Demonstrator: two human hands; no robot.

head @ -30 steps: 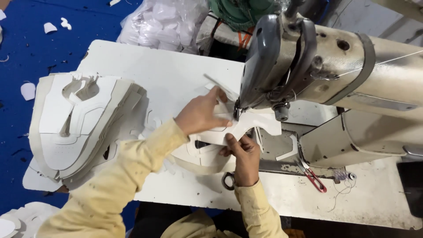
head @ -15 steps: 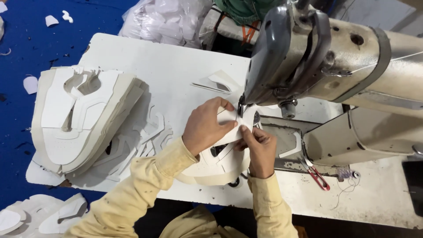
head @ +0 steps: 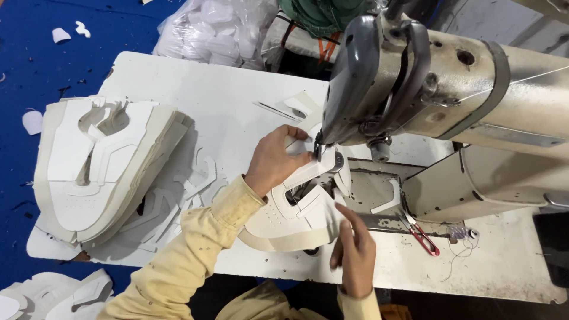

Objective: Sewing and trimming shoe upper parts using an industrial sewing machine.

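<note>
Two bare hands work a cream shoe upper [head: 296, 216] at a sewing machine [head: 427, 101]. The left hand [head: 275, 160] lies flat, its grip pressed together on a strip of the upper right beside the needle and presser foot [head: 323, 155]. The right hand [head: 354, 252] hovers just below the upper's near edge with fingers loosely apart, holding nothing. The upper itself lies on the white tabletop [head: 225, 112], partly on the machine bed, directly under and below the left grip.

To do this step well, it seems wise to keep the left fingertips clear to the side of the needle, hold the piece flat, and let the right hand steady the loose edge so the seam line feeds straight.

Left of the left grip sits a tall stack of cut upper pieces [head: 101, 166], with loose offcuts [head: 189, 189] between. Right of the right hand lie red-handled snips [head: 422, 236]. The machine head overhangs the needle and hides part of the seam from view.
</note>
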